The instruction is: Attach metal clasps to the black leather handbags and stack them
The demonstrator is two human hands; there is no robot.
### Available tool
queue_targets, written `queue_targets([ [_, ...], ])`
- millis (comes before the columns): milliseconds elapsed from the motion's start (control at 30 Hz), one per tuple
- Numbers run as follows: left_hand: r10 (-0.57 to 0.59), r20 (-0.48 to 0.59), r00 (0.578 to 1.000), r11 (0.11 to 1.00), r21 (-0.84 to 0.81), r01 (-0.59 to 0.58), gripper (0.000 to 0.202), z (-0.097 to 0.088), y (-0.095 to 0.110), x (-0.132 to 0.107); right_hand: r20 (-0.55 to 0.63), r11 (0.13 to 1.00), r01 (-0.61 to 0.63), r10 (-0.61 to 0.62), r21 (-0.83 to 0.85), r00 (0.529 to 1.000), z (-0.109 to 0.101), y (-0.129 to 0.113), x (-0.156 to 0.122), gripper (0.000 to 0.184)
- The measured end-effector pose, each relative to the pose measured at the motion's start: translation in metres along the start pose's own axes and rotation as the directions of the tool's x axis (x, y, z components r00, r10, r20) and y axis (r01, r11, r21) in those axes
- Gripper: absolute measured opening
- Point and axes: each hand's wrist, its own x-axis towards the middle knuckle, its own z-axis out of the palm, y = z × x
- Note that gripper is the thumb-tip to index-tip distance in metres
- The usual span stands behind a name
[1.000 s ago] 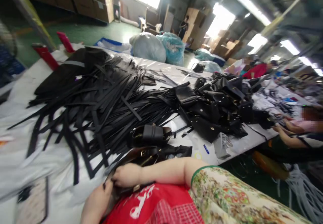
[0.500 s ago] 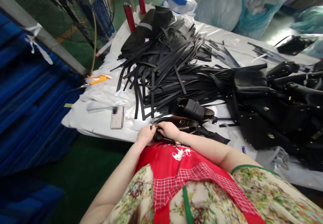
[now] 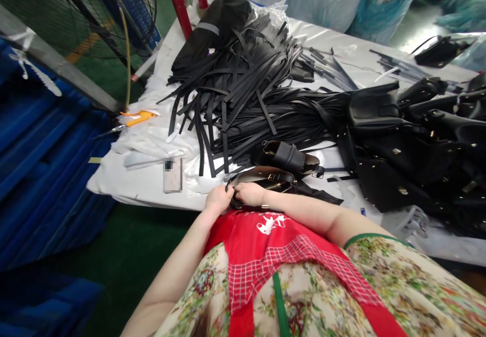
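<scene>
A black handbag (image 3: 261, 179) with a brown inside and gold-coloured fittings lies against my apron at the table's front edge. My left hand (image 3: 220, 199) is closed on the bag's left end, with a bit of black strap showing at the fingertips. Close beside it, my right hand (image 3: 248, 194) is closed on the same end, its fingers curled inward. The fingertips of both hands are partly hidden. Just behind the handbag sits a second small black bag (image 3: 286, 156) with a buckled strap.
A heap of black straps (image 3: 243, 99) covers the middle of the table. Several black bags (image 3: 402, 160) are piled on the right. To the left lie a phone (image 3: 172, 175) and an orange-handled tool (image 3: 140, 118). Blue stacked panels (image 3: 45, 165) stand beyond the table's left side.
The view has shifted a little, so the table's contents sit slightly further up and left. Both hands stay at the handbag's left end, and the bag's opening is turned slightly.
</scene>
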Motion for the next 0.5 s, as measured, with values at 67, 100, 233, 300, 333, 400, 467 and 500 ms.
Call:
queue_targets([
  [67, 0.008, 0.005, 1.0, 1.0, 0.009, -0.008, 0.051, 0.002, 0.004, -0.001, 0.04, 1.0, 0.002, -0.002, 0.001, 0.999, 0.001, 0.0, 0.0, 0.021],
  [100, 0.014, 0.006, 1.0, 1.0, 0.014, -0.014, 0.05, 0.002, 0.006, -0.002, 0.053, 1.0, -0.002, 0.002, 0.0, 0.999, 0.002, 0.0, 0.0, 0.02],
  [233, 0.032, -0.004, 0.999, 0.999, 0.037, -0.032, 0.048, -0.003, 0.011, -0.008, 0.032, 0.999, -0.029, 0.03, -0.02, 0.999, -0.005, -0.008, -0.001, 0.02],
  [300, 0.03, -0.02, 0.999, 0.998, 0.047, -0.029, 0.047, -0.009, 0.01, -0.012, -0.057, 0.998, -0.065, 0.064, -0.014, 0.996, -0.016, -0.013, -0.004, 0.024],
  [333, 0.017, -0.033, 0.999, 0.998, 0.055, -0.015, 0.047, -0.011, 0.008, -0.013, -0.143, 0.997, -0.082, 0.083, 0.009, 0.986, -0.024, -0.015, -0.008, 0.025],
  [400, -0.019, -0.078, 0.997, 0.996, 0.083, 0.025, 0.048, -0.016, 0.004, -0.015, -0.376, 0.99, -0.107, 0.134, 0.093, 0.917, -0.045, -0.013, -0.021, 0.026],
  [467, -0.04, -0.137, 0.99, 0.995, 0.09, 0.053, 0.047, -0.019, -0.003, -0.016, -0.604, 0.969, -0.131, 0.233, 0.209, 0.762, -0.069, -0.001, -0.043, 0.024],
  [500, -0.051, -0.165, 0.985, 0.996, 0.06, 0.062, 0.045, -0.02, -0.008, -0.015, -0.683, 0.95, -0.16, 0.305, 0.268, 0.664, -0.08, 0.009, -0.057, 0.024],
])
